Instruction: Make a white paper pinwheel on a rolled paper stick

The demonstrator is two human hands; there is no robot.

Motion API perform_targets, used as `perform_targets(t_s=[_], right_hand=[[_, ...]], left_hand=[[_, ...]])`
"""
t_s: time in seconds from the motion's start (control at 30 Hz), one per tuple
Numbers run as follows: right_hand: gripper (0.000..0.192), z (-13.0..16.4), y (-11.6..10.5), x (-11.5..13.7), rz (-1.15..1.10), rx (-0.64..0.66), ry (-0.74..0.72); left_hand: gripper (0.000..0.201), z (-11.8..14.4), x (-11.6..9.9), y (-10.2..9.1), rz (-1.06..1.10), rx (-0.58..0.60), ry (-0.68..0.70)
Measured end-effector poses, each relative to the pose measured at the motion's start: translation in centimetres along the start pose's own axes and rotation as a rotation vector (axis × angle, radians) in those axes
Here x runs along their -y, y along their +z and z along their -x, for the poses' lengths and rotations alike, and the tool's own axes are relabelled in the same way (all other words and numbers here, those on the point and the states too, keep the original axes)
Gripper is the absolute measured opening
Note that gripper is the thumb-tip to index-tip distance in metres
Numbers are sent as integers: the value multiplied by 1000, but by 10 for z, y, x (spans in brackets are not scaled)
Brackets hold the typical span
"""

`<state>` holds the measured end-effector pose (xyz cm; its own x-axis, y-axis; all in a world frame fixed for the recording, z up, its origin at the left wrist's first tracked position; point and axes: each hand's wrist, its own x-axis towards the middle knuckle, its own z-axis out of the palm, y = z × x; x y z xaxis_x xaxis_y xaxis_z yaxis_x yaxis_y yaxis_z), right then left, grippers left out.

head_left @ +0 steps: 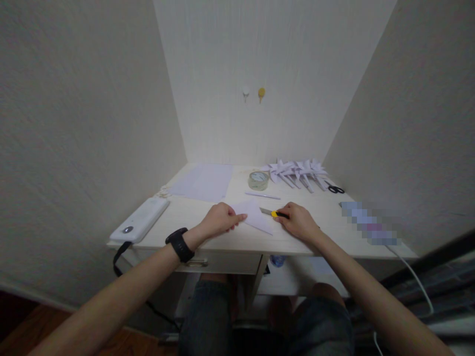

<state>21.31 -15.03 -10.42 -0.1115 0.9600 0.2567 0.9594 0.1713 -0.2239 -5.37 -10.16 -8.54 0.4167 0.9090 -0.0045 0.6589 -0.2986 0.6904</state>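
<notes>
A folded piece of white paper (256, 216) lies on the desk in front of me. My left hand (222, 217) grips its left side, thumb on top and the other fingers curled under. In my right hand (298, 220) is a utility knife (275, 213) with a yellow and black body. Its bare blade points left, close to the paper's upper right edge; whether it touches the paper I cannot tell. A thin white paper stick (262, 196) lies just beyond the paper.
Behind stand a roll of clear tape (258, 180), several paper pinwheels (297, 172) and black-handled scissors (336, 189). Paper sheets (208, 180) lie at the back left. A white device (141, 220) with a black strap sits left, a blurred-out object (369, 222) right. Walls enclose the desk (230, 243).
</notes>
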Motion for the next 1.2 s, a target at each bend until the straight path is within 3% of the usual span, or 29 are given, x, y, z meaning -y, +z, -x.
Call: perform_targets(t_s=[0.1, 0.17, 0.2, 0.4, 0.7, 0.83, 0.93, 1.03, 1.2], right_hand=[[28, -1, 1, -2, -18, 0, -16], [27, -2, 0, -2, -18, 8, -23], [27, -2, 0, -2, -17, 12, -28], [27, -1, 0, -1, -9, 22, -43], [29, 2, -3, -4, 24, 17, -108], [30, 18, 3, 18, 66, -229, -194], [32, 36, 14, 47, 108, -231, -330], [38, 45, 23, 67, 158, -211, -323], [37, 46, 24, 68, 191, -154, -294]], left_hand=[[39, -6, -4, -1, -354, -132, 384], [42, -15, -5, 4, -452, -98, 654], [46, -21, -5, 8, -493, -54, 725], [67, -46, 6, 30, -635, 136, 603], [77, -40, 6, 37, -681, 113, 542], [65, -41, 10, 41, -688, 79, 543], [57, -43, 14, 44, -704, 67, 557], [56, -46, 16, 45, -710, 62, 561], [57, -45, 12, 44, -711, 88, 542]])
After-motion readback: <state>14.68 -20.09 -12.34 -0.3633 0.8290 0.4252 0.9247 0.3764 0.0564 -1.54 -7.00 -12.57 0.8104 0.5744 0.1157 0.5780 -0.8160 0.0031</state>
